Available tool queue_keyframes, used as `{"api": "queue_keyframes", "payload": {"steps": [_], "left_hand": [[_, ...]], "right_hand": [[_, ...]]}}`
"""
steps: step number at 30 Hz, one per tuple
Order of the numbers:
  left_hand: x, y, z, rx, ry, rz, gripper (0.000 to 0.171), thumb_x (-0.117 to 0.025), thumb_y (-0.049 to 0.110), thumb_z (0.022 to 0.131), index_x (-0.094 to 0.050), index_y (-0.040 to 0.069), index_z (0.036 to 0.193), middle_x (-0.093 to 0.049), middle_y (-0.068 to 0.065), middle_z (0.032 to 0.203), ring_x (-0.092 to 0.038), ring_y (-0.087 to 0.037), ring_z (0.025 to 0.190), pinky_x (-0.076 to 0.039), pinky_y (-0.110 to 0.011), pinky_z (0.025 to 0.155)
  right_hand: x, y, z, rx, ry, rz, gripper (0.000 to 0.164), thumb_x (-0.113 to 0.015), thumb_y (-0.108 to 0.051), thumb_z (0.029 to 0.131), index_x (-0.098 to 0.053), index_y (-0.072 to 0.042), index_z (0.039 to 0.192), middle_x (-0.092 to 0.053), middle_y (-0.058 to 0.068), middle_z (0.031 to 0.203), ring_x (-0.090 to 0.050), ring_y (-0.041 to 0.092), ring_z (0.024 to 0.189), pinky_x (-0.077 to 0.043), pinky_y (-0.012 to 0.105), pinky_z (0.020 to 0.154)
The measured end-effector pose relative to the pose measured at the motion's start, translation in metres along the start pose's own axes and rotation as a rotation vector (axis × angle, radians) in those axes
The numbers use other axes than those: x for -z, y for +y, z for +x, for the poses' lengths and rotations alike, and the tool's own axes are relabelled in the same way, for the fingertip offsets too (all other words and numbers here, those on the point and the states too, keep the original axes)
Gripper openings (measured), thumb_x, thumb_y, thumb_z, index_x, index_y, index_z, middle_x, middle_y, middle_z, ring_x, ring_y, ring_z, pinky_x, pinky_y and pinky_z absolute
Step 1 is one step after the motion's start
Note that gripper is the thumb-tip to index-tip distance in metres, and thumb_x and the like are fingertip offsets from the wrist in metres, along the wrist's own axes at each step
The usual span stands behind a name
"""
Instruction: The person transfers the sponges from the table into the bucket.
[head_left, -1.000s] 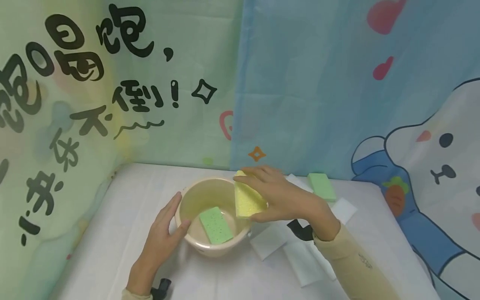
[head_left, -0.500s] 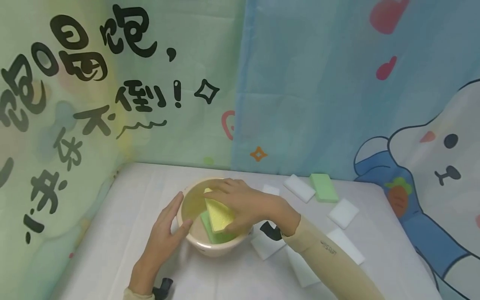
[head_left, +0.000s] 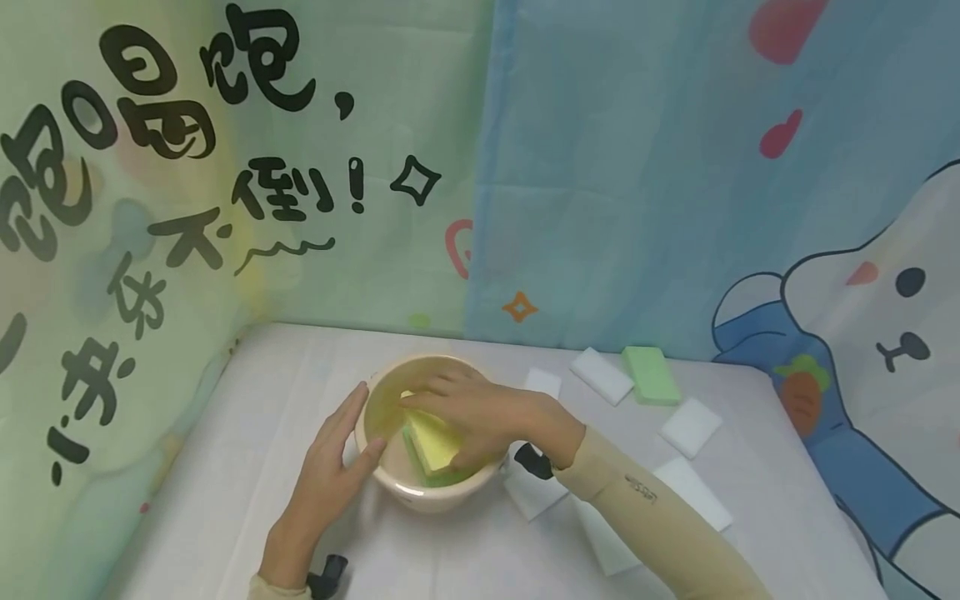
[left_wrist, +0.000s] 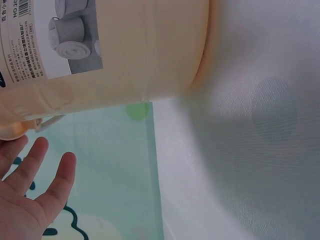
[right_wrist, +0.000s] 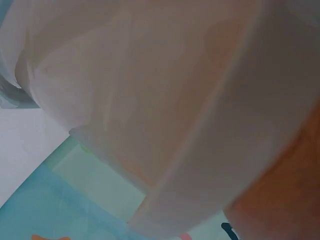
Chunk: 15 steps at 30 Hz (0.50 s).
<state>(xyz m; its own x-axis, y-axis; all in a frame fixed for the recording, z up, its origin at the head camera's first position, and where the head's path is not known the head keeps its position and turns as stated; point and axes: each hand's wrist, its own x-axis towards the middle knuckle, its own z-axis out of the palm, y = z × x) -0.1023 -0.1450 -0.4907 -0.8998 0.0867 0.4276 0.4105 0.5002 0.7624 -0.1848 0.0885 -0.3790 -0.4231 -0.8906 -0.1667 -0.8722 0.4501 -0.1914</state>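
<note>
A cream plastic bucket [head_left: 423, 500] stands upright on the white table, and its printed side label [left_wrist: 65, 37] shows in the left wrist view. My left hand [head_left: 324, 483] rests against the bucket's left side, fingers extended and thumb near the rim. Inside the bucket my right hand [head_left: 476, 421] holds a yellow sponge [head_left: 437, 443] between thumb and fingers. Beneath the yellow sponge lies a green sponge [head_left: 448, 479], mostly covered. The bucket wall [right_wrist: 130, 100] fills much of the right wrist view and hides the right fingers there.
Several white sponge-like blocks [head_left: 691, 427] lie right of the bucket, some partly behind the right arm. Another green sponge [head_left: 650, 375] sits near the table's back edge. A printed cloth backdrop [head_left: 600, 183] rises behind the table [head_left: 187, 533].
My right hand has carried the yellow sponge from over the bucket's right rim leftward and down inside, onto or just above the green sponge. My left hand has stayed at the bucket's side.
</note>
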Motion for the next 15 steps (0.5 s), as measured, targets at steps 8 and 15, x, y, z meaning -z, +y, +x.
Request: {"api": "queue_keyframes", "payload": {"steps": [8, 15], "left_hand": [[0.0, 0.001, 0.0, 0.003, 0.004, 0.002, 0.07, -0.066, 0.026, 0.097, -0.033, 0.015, 0.158, -0.034, -0.005, 0.16, -0.032, -0.025, 0.145, -0.031, -0.053, 0.114], [0.001, 0.005, 0.001, 0.014, 0.005, 0.02, 0.07, -0.067, 0.024, 0.096, -0.034, 0.013, 0.157, -0.035, -0.007, 0.159, -0.033, -0.026, 0.145, -0.031, -0.052, 0.115]], "right_hand": [[0.003, 0.0, -0.01, -0.066, 0.0, 0.006, 0.083, -0.08, -0.02, 0.08, -0.041, -0.019, 0.152, -0.039, 0.004, 0.153, -0.027, 0.025, 0.143, -0.026, 0.05, 0.115], [0.009, 0.005, -0.043, -0.041, 0.178, 0.103, 0.065, -0.073, -0.014, 0.084, -0.05, -0.01, 0.145, -0.045, 0.011, 0.147, -0.035, 0.031, 0.138, -0.028, 0.051, 0.113]]}}
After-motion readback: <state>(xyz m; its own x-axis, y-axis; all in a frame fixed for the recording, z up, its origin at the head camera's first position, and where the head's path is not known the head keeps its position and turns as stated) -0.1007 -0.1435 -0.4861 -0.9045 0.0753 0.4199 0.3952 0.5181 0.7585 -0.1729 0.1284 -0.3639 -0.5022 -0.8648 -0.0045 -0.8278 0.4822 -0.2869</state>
